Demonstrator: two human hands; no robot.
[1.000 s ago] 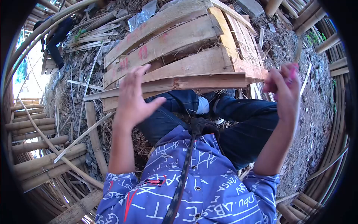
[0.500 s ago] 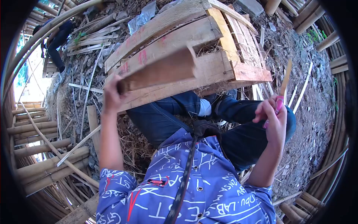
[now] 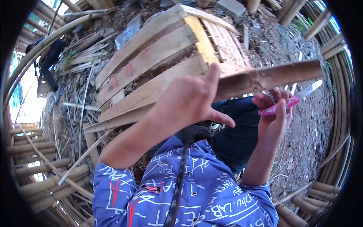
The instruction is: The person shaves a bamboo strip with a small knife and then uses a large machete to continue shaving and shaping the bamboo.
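My left hand (image 3: 189, 100) is in front of the wooden crate (image 3: 162, 41), thumb and index finger spread wide apart. Close beside that gap is one end of a split bamboo piece (image 3: 287, 73), which extends to the right; whether the palm touches it is hard to tell. My right hand (image 3: 274, 117) is closed around the pink patterned handle of a knife (image 3: 280, 107), its blade pointing up and right. Fingertips of this hand are at the bamboo's lower edge. The crate, made of spaced slats with dry straw inside, sits tilted before my legs.
Thin bamboo strips (image 3: 85, 62) and clear plastic (image 3: 128, 32) lie on the littered ground. A grey block (image 3: 231, 8) is behind the crate. Bamboo poles (image 3: 41, 155) line the left side, with more at right. Another person (image 3: 49, 60) is at the far left.
The bamboo piece has gone from over the crate to the right, above my right hand. My left hand has swung right and spread its fingers. The knife has tipped lower, toward the right.
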